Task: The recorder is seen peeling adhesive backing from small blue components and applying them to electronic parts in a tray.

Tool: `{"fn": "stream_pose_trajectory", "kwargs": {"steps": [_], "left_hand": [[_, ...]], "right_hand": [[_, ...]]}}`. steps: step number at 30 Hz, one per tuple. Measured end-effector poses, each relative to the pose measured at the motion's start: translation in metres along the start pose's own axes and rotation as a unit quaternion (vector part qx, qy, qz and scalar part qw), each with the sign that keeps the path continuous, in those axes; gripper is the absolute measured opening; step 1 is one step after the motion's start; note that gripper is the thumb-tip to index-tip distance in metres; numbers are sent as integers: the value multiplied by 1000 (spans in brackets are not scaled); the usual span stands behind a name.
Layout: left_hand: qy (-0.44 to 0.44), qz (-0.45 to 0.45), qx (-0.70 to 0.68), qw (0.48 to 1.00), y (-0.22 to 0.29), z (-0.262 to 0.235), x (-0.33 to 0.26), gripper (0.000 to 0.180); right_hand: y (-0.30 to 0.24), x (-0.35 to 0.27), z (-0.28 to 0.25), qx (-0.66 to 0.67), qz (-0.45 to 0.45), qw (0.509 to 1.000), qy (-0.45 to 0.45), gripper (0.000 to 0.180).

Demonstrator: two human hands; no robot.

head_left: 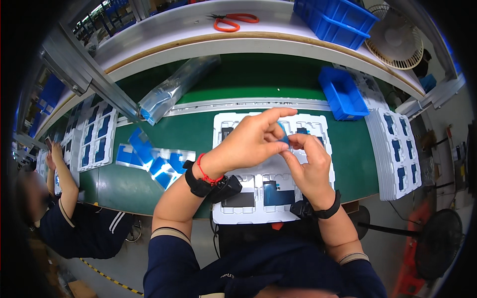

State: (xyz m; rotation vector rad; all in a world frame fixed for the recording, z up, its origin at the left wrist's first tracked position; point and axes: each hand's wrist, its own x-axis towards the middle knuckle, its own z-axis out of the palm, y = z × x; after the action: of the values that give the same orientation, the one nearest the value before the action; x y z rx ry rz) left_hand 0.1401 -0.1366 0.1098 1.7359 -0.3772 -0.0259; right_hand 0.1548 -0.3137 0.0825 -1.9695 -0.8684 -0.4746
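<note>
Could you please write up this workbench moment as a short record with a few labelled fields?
Left hand: pinching a small blue film piece with the fingertips
Right hand: gripping the same piece from below
Beneath the hands: white moulded tray holding dark flat parts
Surface: green belt
Left of tray: loose blue film sheets
Right of tray: stack of white trays
Far side: blue bin, red scissors

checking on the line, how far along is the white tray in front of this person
Partly filled. The white tray holds dark flat parts in a few pockets, such as one near the front; other pockets look empty. Right now the left hand and right hand pinch a small blue film piece above it. Stacked trays wait at the right, and loose blue films lie at the left.
</note>
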Motion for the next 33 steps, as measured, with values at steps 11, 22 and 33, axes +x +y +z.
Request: {"fn": "stream_pose_trajectory", "kwargs": {"steps": [11, 22, 33], "left_hand": [[-37, 85, 145, 985, 3, 0, -2, 79], [-86, 97, 239, 962, 10, -6, -3, 81], [73, -63, -85, 992, -10, -32, 9, 29]], "right_hand": [[1, 3, -10, -15, -48, 997, -59, 24], [24, 1, -23, 203, 125, 961, -140, 15], [39, 4, -30, 479, 306, 821, 46, 21]]}}
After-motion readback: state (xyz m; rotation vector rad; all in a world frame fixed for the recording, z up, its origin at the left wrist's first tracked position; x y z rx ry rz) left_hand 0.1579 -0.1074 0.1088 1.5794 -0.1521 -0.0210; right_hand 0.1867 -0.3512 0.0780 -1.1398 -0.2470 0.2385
